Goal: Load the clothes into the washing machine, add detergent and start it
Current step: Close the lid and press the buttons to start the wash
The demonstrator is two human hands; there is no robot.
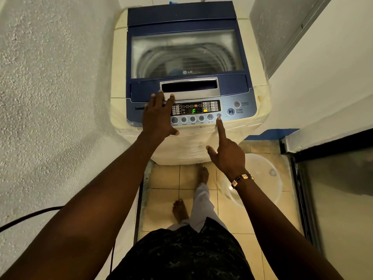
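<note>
The washing machine [187, 77] is standing against the back wall between two side walls, its glass lid [186, 53] lying closed and its control panel [193, 112] showing a green "F". The left hand [158, 116] is resting flat on the panel's left end, fingers spread wide, holding nothing. The right hand [228, 152] is pointing, its index fingertip touching the rightmost small round button [219, 116], other fingers curled, thumb out; a clear basin [268, 178] is sitting on the tiled floor [163, 176] beside the machine.
</note>
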